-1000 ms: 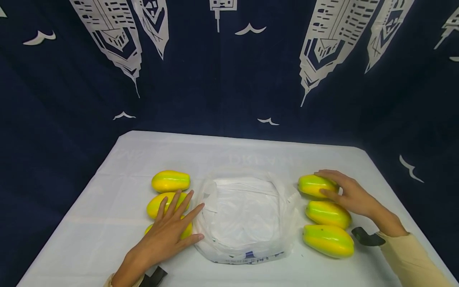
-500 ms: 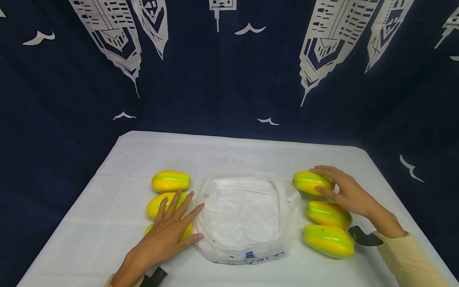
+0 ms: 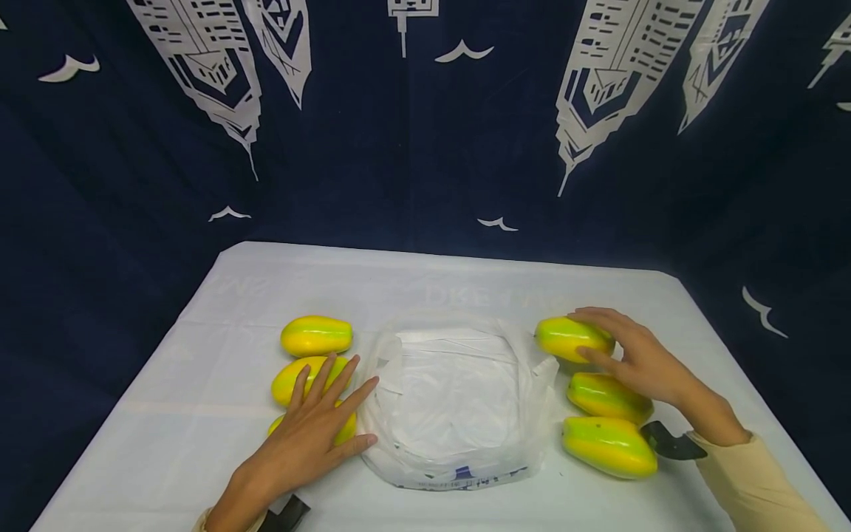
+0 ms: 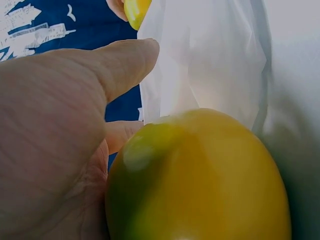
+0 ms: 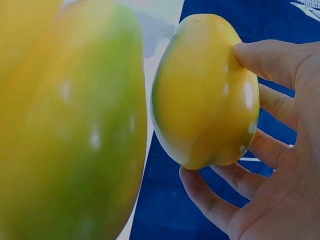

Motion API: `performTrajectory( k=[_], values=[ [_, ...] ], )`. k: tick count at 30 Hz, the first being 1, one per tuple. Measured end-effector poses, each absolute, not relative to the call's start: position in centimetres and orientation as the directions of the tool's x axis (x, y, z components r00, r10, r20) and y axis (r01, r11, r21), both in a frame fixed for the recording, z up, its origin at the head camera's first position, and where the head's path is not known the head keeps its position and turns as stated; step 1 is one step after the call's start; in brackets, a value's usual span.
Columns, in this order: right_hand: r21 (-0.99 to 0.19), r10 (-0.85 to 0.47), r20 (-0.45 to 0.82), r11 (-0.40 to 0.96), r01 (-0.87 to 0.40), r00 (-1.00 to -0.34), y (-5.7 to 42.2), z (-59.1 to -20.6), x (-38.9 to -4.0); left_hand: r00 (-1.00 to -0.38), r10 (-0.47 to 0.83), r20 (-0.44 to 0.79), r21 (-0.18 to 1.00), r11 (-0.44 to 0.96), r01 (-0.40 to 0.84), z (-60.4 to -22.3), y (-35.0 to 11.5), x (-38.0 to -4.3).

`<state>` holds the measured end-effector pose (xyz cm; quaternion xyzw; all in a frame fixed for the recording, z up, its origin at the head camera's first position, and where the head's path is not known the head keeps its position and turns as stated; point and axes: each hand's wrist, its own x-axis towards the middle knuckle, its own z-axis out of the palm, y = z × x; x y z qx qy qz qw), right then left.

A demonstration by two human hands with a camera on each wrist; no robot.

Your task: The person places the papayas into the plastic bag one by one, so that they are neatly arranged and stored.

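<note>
A: Where was the fruit that was held?
B: The right hand (image 3: pixel 641 362) had the yellow-green fruit (image 3: pixel 565 338) between the plastic bag (image 3: pixel 459 391) and the worktop's (image 3: pixel 166 421) right edge, towards the far right corner.
A: Why gripped like that?
B: Thumb on one side, fingers curled round the other; presumably such smooth, rounded skin needed holding from both sides. I couldn't tell whether it was off the surface.
A: And the left hand (image 3: pixel 309 436)?
B: It was spread, pinching nothing, over the two nearer fruits of the row (image 3: pixel 315 336) towards the left edge. Whether it touched them I couldn't tell; perhaps it was simply resting.
A: Why the layout?
B: Two more fruits (image 3: pixel 608 447) lay on the right, nearer the person. Rows either side probably suited one hand each.
</note>
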<state>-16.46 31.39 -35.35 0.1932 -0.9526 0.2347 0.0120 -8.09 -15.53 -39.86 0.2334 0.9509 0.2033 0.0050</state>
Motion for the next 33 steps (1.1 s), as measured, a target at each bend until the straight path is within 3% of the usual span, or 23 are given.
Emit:
performTrajectory(
  k=[33],
  values=[
    [-0.401, -0.424, 0.158, 0.798, -0.450, -0.892, 28.6, -34.4, -14.7, -0.889, 0.443, 0.115, 0.395, 0.801, 0.450, -39.9, -15.5, -8.0]
  ],
)
